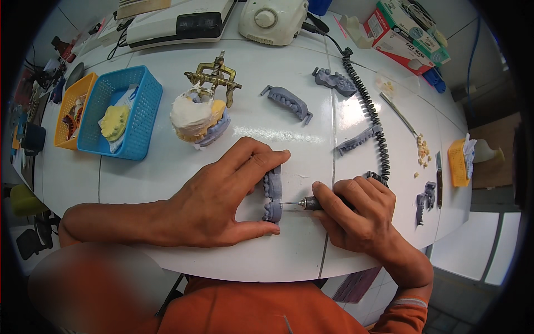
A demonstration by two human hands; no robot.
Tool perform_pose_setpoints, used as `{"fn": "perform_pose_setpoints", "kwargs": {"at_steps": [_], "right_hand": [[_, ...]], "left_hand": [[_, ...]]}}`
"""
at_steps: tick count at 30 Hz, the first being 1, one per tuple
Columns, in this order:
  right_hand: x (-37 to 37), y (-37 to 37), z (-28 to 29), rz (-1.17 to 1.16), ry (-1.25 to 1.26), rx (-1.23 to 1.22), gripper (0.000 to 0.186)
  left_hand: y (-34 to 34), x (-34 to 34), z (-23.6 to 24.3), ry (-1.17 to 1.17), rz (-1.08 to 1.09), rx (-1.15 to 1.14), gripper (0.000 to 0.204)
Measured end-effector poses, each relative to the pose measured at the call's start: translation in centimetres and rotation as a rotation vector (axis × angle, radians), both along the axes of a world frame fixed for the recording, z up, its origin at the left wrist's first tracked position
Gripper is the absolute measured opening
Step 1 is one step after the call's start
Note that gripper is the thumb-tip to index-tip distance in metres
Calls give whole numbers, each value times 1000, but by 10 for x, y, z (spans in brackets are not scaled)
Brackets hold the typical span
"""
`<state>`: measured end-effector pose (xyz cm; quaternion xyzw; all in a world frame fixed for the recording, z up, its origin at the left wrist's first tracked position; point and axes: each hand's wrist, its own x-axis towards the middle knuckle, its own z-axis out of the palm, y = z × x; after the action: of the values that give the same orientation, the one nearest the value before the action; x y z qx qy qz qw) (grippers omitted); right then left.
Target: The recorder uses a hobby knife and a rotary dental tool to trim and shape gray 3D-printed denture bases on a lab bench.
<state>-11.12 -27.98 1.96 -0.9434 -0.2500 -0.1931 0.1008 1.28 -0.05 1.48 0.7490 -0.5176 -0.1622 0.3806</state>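
My left hand (222, 195) rests on the white table (167, 172) and pinches a grey dental arch model (272, 195) between forefinger and thumb, holding it on edge. My right hand (353, 214) grips a rotary handpiece (311, 204) like a pen. Its thin bur points left and touches the lower part of the grey model. A black coiled cord (370, 114) runs from the handpiece up to a cream control box (272, 19) at the table's far edge.
A brass articulator with plaster casts (203, 111) stands behind my left hand. Blue basket (119, 114) and orange basket (72, 111) sit at left. More grey arch models (286, 101) (334, 80) (356, 142) (425, 197) lie around. Loose teeth (424, 149), a small orange tray (457, 161) and a carton (403, 36) are at right.
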Motion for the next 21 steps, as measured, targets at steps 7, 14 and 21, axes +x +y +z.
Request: {"fn": "perform_pose_setpoints", "kwargs": {"at_steps": [7, 14, 21], "right_hand": [[0, 0, 0, -2, -2, -8, 34], [0, 0, 1, -3, 10, -4, 34], [0, 0, 1, -2, 11, -7, 34]], "left_hand": [[0, 0, 0, -13, 3, 1, 103], [0, 0, 0, -12, 3, -6, 104], [0, 0, 1, -4, 3, -3, 104]]}}
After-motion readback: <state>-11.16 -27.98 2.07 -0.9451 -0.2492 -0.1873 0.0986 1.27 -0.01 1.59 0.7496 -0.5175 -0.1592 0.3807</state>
